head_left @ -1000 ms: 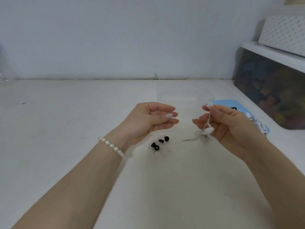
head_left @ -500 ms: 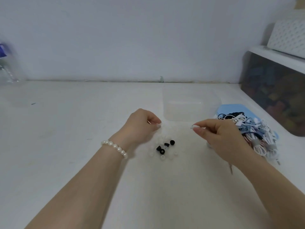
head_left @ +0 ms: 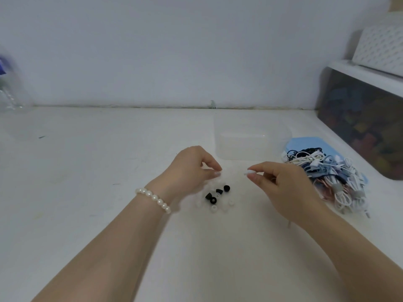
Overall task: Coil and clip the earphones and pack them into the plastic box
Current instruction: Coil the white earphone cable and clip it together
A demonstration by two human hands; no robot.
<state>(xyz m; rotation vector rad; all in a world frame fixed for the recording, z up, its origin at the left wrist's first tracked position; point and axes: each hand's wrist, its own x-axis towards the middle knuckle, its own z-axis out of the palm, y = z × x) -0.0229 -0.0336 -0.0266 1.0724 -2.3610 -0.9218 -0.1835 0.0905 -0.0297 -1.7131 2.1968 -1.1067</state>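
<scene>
Since a second ago both hands dropped tableward: right hand (head_left: 283, 188) pinches an earbud (head_left: 248, 172), left hand (head_left: 192, 171) pinched, contents unclear. Box (head_left: 250, 144) looks empty; pile (head_left: 322, 175) unpacked.

Matt white table (head_left: 87, 171). Clear, smooth plastic box (head_left: 250, 140) at one o'clock. Glossy pearl-like bracelet (head_left: 153, 198). Rubbery black and translucent ear tips (head_left: 217, 196). Smooth plastic-coated earphone cables (head_left: 333, 179) at three o'clock.
</scene>
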